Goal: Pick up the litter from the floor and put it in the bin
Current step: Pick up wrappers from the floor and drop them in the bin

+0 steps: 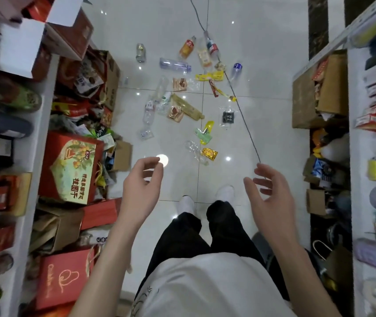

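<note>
Litter lies scattered on the white tiled floor (262, 65) ahead of my feet. Nearest are a gold wrapper (209, 153) and a clear plastic wrapper (194, 151). Further off lie a green and yellow packet (204, 133), a black sachet (228, 117), a tan pouch (188, 107), a clear bottle (175, 64), an orange bottle (186, 48) and a crushed can (140, 52). My left hand (142, 191) and my right hand (271, 202) hover at waist height, fingers apart, holding nothing. No bin is recognisable in view.
Red gift boxes (70, 168) and open cartons crowd the floor along the white shelf on the left. Cardboard boxes (319, 92) and stocked shelves line the right. A thin dark cable (242, 110) runs diagonally across the floor through the litter.
</note>
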Motion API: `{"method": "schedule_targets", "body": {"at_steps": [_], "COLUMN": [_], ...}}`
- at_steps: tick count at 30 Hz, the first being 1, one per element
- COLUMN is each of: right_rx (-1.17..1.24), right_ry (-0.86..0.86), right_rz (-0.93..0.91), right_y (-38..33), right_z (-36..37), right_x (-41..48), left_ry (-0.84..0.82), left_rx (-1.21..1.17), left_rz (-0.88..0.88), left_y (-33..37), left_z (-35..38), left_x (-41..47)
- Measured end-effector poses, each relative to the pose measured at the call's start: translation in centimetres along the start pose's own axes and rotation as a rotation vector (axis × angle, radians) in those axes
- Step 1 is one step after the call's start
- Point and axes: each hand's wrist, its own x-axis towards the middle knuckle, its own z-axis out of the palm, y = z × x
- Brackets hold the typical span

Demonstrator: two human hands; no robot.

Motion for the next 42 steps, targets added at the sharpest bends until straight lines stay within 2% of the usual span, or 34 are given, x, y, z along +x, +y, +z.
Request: {"method": "schedule_targets", "body": {"at_steps": [6,12,17,22,28,36,39,42], "right_rx": [0.009,0.000,-0.032,-0.045,-0.118,-0.250,-0.332,-0.425], "right_ry": [-0.037,-0.102,-0.071,-0.033,-0.020,-0.033,-0.042,-0.036], "right_rz": [0.036,0.107,0.113,0.112,0.095,0.014,-0.047,-0.096], "right_y": [-1.1,-1.1,0.2,4.3,14.6,32.6,38.8,43.6], "right_z": [0.4,-0.4,0.2,3.8,13.6,27.9,32.1,35.6], "right_x": [6.2,15.9,25.9,35.7,46.9,61.3,66.2,69.8], "left_ry": [0.019,0.012,-0.032,-0.081,-0.127,-0.170,-0.202,-0.274], "left_rx": [0.054,0.078,0.085,0.101,0.208,0.466,0.645,0.959], "left_rz": [-0.070,-0.143,-0.124,-0.099,-0.024,0.159,0.286,0.419], "left_y": [1.5,4.8,7.2,5.9,-2.0,-18.5,-24.8,-29.3], "left_z": [1.7,7.0,13.8,20.4,26.6,33.4,35.6,37.7], "left_x": [4.7,11.2,20.1,30.9,46.4,65.6,71.1,74.8]}}
